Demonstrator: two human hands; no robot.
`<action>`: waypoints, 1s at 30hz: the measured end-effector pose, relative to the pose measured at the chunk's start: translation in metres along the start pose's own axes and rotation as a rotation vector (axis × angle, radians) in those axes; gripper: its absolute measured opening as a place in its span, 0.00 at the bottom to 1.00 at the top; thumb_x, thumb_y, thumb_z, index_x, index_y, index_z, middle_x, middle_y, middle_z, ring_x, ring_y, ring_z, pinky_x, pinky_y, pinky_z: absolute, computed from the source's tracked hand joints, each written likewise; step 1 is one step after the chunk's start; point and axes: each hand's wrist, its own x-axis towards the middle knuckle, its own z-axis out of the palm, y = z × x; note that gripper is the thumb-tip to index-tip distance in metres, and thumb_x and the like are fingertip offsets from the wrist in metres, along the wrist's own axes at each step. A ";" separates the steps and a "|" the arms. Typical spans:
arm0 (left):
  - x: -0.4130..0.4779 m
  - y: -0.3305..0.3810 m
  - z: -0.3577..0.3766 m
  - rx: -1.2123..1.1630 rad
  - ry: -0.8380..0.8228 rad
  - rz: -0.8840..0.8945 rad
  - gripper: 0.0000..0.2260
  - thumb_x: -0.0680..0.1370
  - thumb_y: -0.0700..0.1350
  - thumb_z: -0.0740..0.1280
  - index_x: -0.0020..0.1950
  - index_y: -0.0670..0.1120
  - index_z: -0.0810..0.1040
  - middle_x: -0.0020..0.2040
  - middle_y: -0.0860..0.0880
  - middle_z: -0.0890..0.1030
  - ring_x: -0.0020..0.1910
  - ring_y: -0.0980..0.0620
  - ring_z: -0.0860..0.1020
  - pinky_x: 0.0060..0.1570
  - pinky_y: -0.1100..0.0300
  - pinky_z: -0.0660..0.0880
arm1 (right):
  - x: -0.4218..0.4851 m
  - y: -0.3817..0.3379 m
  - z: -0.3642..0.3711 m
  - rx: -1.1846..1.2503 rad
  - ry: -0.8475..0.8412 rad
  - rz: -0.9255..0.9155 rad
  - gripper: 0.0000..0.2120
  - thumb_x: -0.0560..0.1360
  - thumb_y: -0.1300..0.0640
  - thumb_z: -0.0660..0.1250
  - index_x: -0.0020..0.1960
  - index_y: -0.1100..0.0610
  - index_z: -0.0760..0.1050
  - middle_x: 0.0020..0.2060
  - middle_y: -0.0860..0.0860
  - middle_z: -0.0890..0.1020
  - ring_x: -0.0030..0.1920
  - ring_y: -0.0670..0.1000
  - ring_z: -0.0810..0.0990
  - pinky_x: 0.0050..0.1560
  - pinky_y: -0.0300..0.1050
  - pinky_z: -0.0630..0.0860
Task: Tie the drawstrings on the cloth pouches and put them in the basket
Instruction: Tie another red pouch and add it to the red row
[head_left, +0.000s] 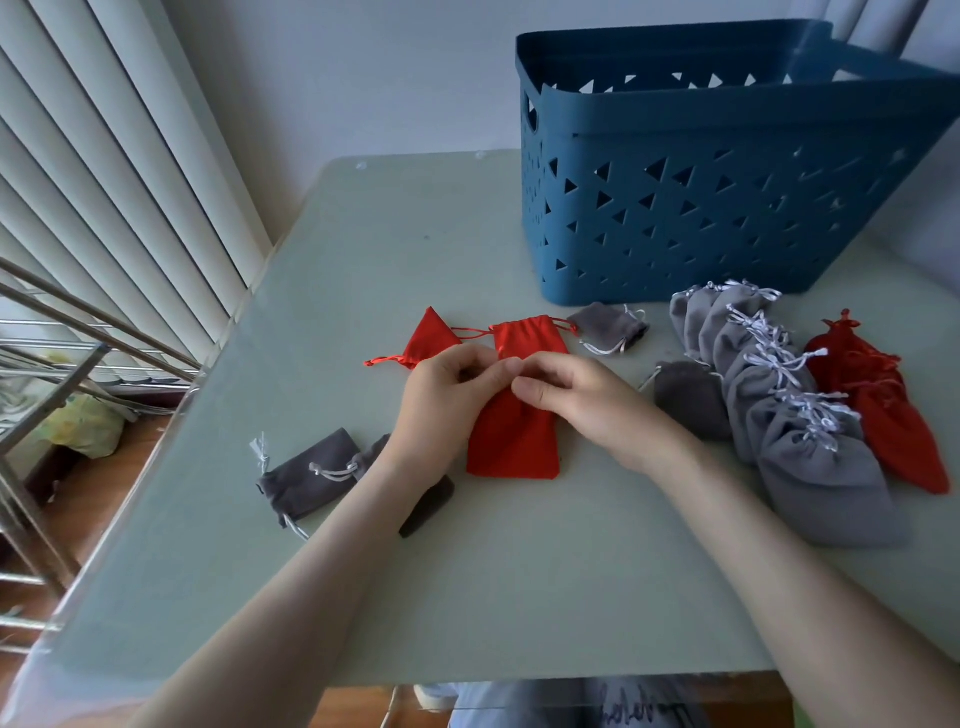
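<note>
Pale tabletop (322, 322) carries dark grey pouches (311, 475) leftmost. Centrally, left hand (447, 402) and right hand (576, 402) pinch the red pouch (514, 441); keep both cords evenly tensioned. Tied pouches (779, 395) await the blue basket (727, 171) rightward.

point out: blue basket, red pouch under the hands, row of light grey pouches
blue basket (691, 218): head view, on its perforated front wall.
red pouch (514, 441): head view, on the flat lower body below both hands.
row of light grey pouches (779, 395): head view, on a pouch midway along the row.
</note>
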 end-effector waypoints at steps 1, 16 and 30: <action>0.000 0.001 -0.001 -0.088 -0.038 -0.028 0.10 0.76 0.44 0.69 0.36 0.42 0.77 0.29 0.54 0.73 0.31 0.56 0.68 0.34 0.64 0.65 | -0.001 0.000 -0.002 0.008 -0.004 -0.010 0.06 0.78 0.58 0.65 0.52 0.53 0.78 0.49 0.48 0.83 0.52 0.43 0.78 0.60 0.42 0.70; 0.003 -0.002 -0.004 -0.230 -0.109 -0.080 0.09 0.78 0.38 0.63 0.40 0.44 0.79 0.31 0.51 0.73 0.30 0.58 0.68 0.33 0.69 0.67 | -0.001 -0.001 -0.004 0.015 0.024 -0.044 0.07 0.77 0.62 0.65 0.54 0.57 0.78 0.38 0.39 0.81 0.39 0.33 0.76 0.43 0.28 0.69; -0.002 0.010 -0.002 -0.499 -0.217 -0.199 0.11 0.80 0.40 0.59 0.42 0.43 0.78 0.32 0.54 0.77 0.26 0.61 0.66 0.27 0.71 0.64 | -0.005 -0.006 -0.005 0.028 0.019 0.064 0.33 0.69 0.36 0.65 0.48 0.68 0.73 0.39 0.50 0.68 0.42 0.48 0.65 0.46 0.46 0.59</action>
